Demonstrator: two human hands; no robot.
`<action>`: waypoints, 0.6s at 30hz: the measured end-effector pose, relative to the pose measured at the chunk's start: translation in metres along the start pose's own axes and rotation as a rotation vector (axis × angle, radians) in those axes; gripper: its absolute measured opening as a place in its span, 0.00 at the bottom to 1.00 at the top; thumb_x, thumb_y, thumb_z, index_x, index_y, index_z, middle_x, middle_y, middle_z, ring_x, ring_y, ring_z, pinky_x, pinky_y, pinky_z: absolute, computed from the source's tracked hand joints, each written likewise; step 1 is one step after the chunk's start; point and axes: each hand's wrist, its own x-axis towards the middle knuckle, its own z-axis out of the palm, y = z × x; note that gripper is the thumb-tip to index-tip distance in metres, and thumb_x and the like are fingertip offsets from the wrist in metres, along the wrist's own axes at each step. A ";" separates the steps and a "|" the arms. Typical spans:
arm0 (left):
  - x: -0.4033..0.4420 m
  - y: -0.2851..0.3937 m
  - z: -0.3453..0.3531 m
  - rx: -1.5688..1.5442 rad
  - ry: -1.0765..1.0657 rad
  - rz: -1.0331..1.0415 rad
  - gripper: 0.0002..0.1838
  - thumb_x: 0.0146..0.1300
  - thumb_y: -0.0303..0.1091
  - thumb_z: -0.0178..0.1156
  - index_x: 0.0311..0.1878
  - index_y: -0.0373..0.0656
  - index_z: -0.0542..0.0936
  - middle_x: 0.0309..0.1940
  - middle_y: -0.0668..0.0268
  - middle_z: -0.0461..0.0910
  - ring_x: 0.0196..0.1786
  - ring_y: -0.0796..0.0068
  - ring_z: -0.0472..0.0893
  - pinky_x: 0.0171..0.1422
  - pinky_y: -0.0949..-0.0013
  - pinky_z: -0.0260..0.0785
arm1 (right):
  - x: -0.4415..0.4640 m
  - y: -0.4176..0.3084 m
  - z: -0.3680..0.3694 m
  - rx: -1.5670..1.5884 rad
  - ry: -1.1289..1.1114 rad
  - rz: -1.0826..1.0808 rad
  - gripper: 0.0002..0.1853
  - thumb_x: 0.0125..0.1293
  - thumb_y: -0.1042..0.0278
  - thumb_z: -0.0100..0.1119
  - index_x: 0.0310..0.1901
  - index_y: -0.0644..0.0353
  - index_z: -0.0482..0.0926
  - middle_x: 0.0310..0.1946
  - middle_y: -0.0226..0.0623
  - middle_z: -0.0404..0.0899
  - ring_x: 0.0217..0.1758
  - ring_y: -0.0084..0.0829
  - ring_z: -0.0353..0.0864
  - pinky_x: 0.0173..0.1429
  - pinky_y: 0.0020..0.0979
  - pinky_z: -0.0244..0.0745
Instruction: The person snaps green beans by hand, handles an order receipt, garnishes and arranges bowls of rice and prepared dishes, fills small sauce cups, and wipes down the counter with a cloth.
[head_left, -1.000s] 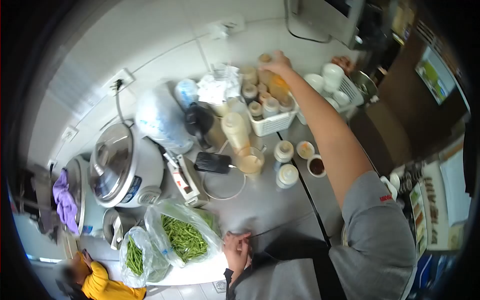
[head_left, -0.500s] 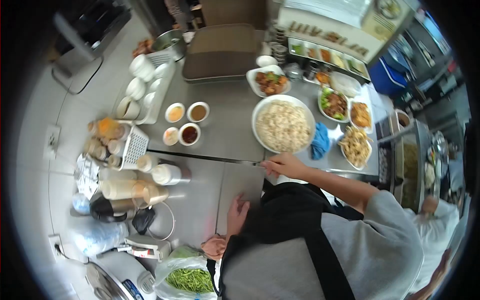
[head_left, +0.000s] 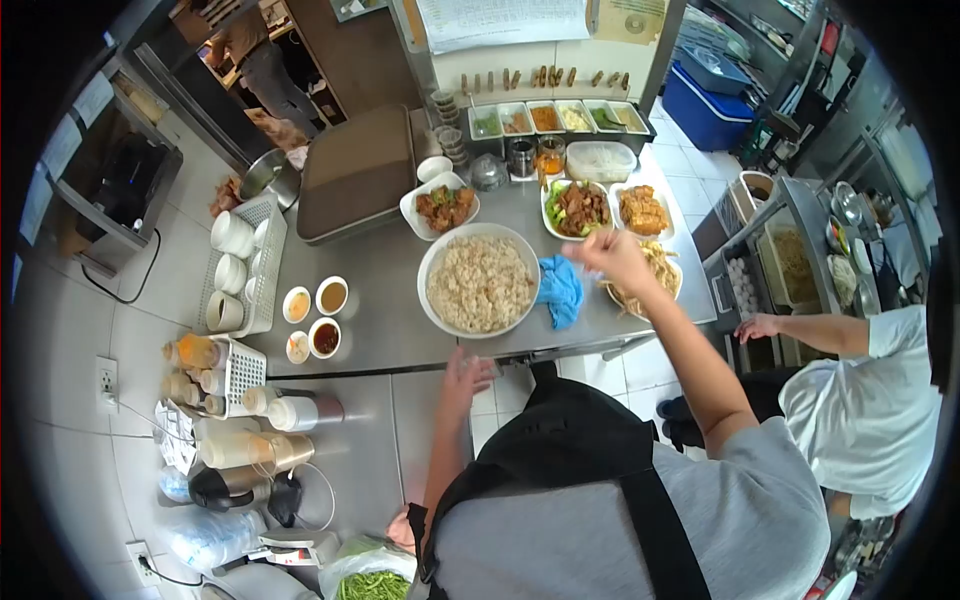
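My right hand (head_left: 612,258) is stretched over the table, above the white bowl of pale shredded food (head_left: 658,275) and close to the front rim of the bowl of meat and lettuce (head_left: 580,208). Its fingers look partly curled and slightly blurred, so what they hold, if anything, does not show. My left hand (head_left: 466,378) hovers near the table's front edge, fingers apart and holding nothing. Just beyond it stands a large white bowl of cooked rice (head_left: 482,280). A crumpled blue cloth (head_left: 560,290) lies right of the rice bowl.
Small sauce cups (head_left: 325,337) stand left of the rice, near a basket of white cups (head_left: 262,290). Fried pieces (head_left: 642,210) and another meat dish (head_left: 443,208) sit farther back. Bottles (head_left: 295,413) line the left. A co-worker (head_left: 850,400) is at the right.
The view has shifted. My right hand has left the table edge and reached forward and right over the dishes. My left hand has moved forward toward the rice bowl.
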 end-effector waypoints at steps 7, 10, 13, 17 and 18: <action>-0.014 -0.034 -0.001 0.088 0.050 -0.130 0.26 0.73 0.49 0.44 0.43 0.31 0.79 0.33 0.56 0.82 0.39 0.66 0.82 0.49 0.63 0.74 | 0.233 0.011 -0.053 -0.300 0.192 -0.179 0.18 0.65 0.58 0.51 0.31 0.66 0.81 0.18 0.43 0.78 0.27 0.39 0.82 0.37 0.39 0.75; -0.005 -0.062 -0.011 -0.074 0.191 -0.133 0.24 0.72 0.46 0.45 0.40 0.32 0.80 0.33 0.55 0.82 0.39 0.66 0.82 0.49 0.65 0.74 | 0.328 0.028 -0.045 -0.577 0.276 -0.379 0.14 0.62 0.63 0.51 0.35 0.67 0.80 0.25 0.51 0.80 0.35 0.50 0.81 0.45 0.46 0.75; -0.017 -0.023 0.012 -0.057 0.392 -0.116 0.22 0.72 0.45 0.45 0.45 0.33 0.78 0.33 0.55 0.82 0.38 0.67 0.82 0.47 0.67 0.74 | 0.403 0.026 -0.038 -0.749 0.301 -0.343 0.18 0.60 0.60 0.55 0.50 0.59 0.79 0.43 0.54 0.78 0.44 0.51 0.80 0.50 0.47 0.75; -0.010 0.001 0.036 -0.105 0.543 -0.077 0.20 0.71 0.42 0.48 0.59 0.38 0.71 0.38 0.57 0.80 0.41 0.69 0.81 0.47 0.68 0.73 | 0.454 0.014 -0.038 -0.880 0.210 -0.315 0.19 0.57 0.54 0.61 0.50 0.48 0.82 0.48 0.44 0.77 0.47 0.48 0.79 0.52 0.44 0.76; -0.007 -0.003 0.037 -0.101 0.520 -0.070 0.23 0.72 0.43 0.47 0.63 0.38 0.66 0.41 0.56 0.80 0.42 0.68 0.81 0.48 0.67 0.73 | 0.461 0.015 -0.038 -0.781 0.187 -0.355 0.14 0.58 0.55 0.60 0.42 0.50 0.85 0.45 0.42 0.79 0.46 0.46 0.79 0.51 0.43 0.76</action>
